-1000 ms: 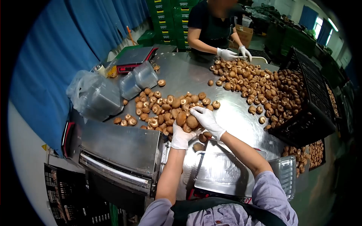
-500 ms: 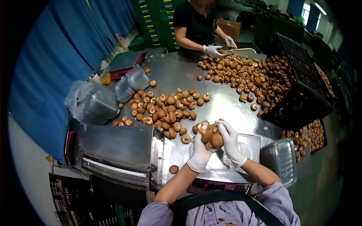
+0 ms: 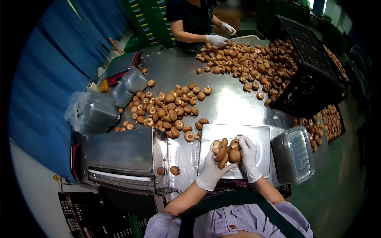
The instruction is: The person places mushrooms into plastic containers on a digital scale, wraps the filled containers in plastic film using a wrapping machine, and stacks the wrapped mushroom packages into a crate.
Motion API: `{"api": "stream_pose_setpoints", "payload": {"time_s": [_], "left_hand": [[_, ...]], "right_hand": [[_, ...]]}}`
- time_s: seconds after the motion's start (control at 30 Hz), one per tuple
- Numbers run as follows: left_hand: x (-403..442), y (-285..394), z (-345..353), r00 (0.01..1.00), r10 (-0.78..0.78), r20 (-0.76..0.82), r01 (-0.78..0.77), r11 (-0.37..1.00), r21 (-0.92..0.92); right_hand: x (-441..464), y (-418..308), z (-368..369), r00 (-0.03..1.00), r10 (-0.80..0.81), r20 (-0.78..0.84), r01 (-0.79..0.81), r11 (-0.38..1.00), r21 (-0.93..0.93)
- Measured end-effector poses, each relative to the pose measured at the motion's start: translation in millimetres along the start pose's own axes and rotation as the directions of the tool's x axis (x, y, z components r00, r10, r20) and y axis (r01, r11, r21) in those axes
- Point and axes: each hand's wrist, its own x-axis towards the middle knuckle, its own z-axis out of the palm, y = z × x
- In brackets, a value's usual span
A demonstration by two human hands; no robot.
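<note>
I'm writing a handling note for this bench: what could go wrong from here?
Several mushrooms are cupped between the left hand and the right hand, so one might slip out. The stack of clear trays sits close to the right forearm and could get knocked.

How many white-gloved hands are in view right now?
4. The wearer's left hand and right hand cup mushrooms above the scale. A co-worker's nearer hand is at the large pile; their farther hand is just behind it. None seems hidden.
</note>
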Motion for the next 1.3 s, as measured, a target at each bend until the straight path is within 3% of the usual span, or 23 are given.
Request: {"api": "stream_pose_setpoints", "payload": {"time_s": [0.03,0.07,0.13,0.2,0.27,0.33,0.4,0.47,0.53,0.6,0.67,0.7,0.73,0.77,0.8,0.87,0.9,0.93,1.03,1.07,1.17,1.2,1.3], "left_hand": [[-0.2,11.3,-4.8,0.991,-0.133,0.015,0.132,0.953,-0.272],[-0.4,25.0,-9.3,0.865,-0.502,-0.005,0.341,0.593,-0.73],[-7.3,20.0,-24.8,0.865,-0.498,0.069,0.377,0.552,-0.744],[-17.6,26.7,-32.0,0.836,-0.548,-0.016,0.371,0.589,-0.718],[-27.1,38.4,-37.5,0.803,-0.585,-0.111,0.363,0.629,-0.687],[-34.3,47.6,-43.9,0.784,-0.613,-0.1,0.362,0.582,-0.729],[-40.5,50.2,-52.4,0.793,-0.604,-0.083,0.34,0.551,-0.762],[-47.7,51.6,-59.7,0.824,-0.517,-0.231,0.227,0.675,-0.702],[-53.3,50.4,-63.3,0.832,-0.467,-0.298,0.173,0.73,-0.661],[-58.2,48.0,-65.3,0.862,-0.248,-0.442,0.133,0.952,-0.275],[-57.5,45.6,-68.0,0.847,-0.194,-0.495,0.119,0.976,-0.18],[-55.5,38.4,-76.6,0.85,0.095,-0.518,0.044,0.967,0.25],[-54.0,31.5,-82.4,0.834,0.362,-0.417,-0.019,0.773,0.634],[-51.6,26.1,-84.8,0.806,0.326,-0.495,0.021,0.819,0.574],[-51.9,17.6,-92.1,0.806,0.32,-0.499,0.029,0.82,0.572],[-54.0,-4.3,-116.3,0.872,0.321,-0.371,0.243,0.374,0.895],[-57.4,-18.5,-125.7,0.881,0.263,-0.393,0.286,0.365,0.886],[-60.1,-30.8,-130.1,0.884,0.258,-0.391,0.286,0.363,0.887],[-68.0,-45.4,-128.1,0.916,-0.021,-0.401,0.398,-0.084,0.913],[-70.8,-53.0,-133.4,0.916,-0.024,-0.4,0.397,-0.086,0.914],[-74.6,-70.8,-153.4,0.901,0.097,-0.424,0.411,0.123,0.903],[-72.8,-65.3,-152.2,0.903,0.096,-0.419,0.407,0.12,0.905],[-61.1,-30.1,-137.5,0.835,0.307,-0.457,0.26,0.512,0.818]], "right_hand": [[0.1,-1.0,-2.1,1.0,0.01,0.005,-0.01,0.999,0.035],[0.1,-2.5,-3.5,1.0,0.019,0.011,-0.02,0.997,0.071],[-3.6,-9.0,-4.0,0.994,0.106,-0.009,-0.105,0.989,0.106],[-3.2,-1.8,-5.1,0.942,-0.335,-0.005,0.32,0.905,-0.281],[-6.7,2.5,-7.3,0.961,-0.277,-0.006,0.26,0.911,-0.321],[-10.0,-1.7,-8.4,0.854,-0.492,0.17,0.493,0.659,-0.568],[-10.8,-7.6,-8.9,0.854,-0.485,0.189,0.492,0.632,-0.598],[-9.4,-7.4,-14.4,0.837,-0.514,0.191,0.506,0.591,-0.629],[-9.8,-10.1,-20.4,0.895,-0.428,0.126,0.428,0.744,-0.513],[-7.5,-2.3,-33.9,0.914,-0.39,0.114,0.396,0.793,-0.463],[-5.3,6.1,-44.7,0.947,-0.322,0.025,0.311,0.889,-0.335],[-4.7,7.6,-54.4,0.964,-0.266,-0.002,0.25,0.91,-0.332],[-5.5,5.8,-59.0,0.978,-0.207,-0.03,0.186,0.927,-0.327],[-8.5,-0.4,-61.5,0.993,-0.1,-0.069,0.093,0.991,-0.094],[-10.2,-9.4,-65.9,0.987,-0.148,-0.069,0.138,0.983,-0.123],[-11.7,-12.2,-80.6,0.968,-0.238,-0.081,0.21,0.942,-0.26],[-11.4,-7.4,-89.9,0.957,-0.275,-0.09,0.232,0.915,-0.329],[-13.2,-5.9,-94.4,0.968,-0.209,-0.139,0.174,0.959,-0.224],[-19.3,-7.0,-106.8,0.964,-0.22,-0.147,0.177,0.95,-0.258],[-21.9,-4.8,-108.2,0.965,-0.216,-0.149,0.173,0.951,-0.257],[-28.3,-1.6,-107.2,0.968,-0.213,-0.135,0.173,0.95,-0.259],[-29.4,0.4,-107.0,0.959,-0.26,-0.108,0.209,0.915,-0.345],[-34.8,-1.0,-99.7,0.958,-0.277,-0.075,0.231,0.897,-0.377]]}}
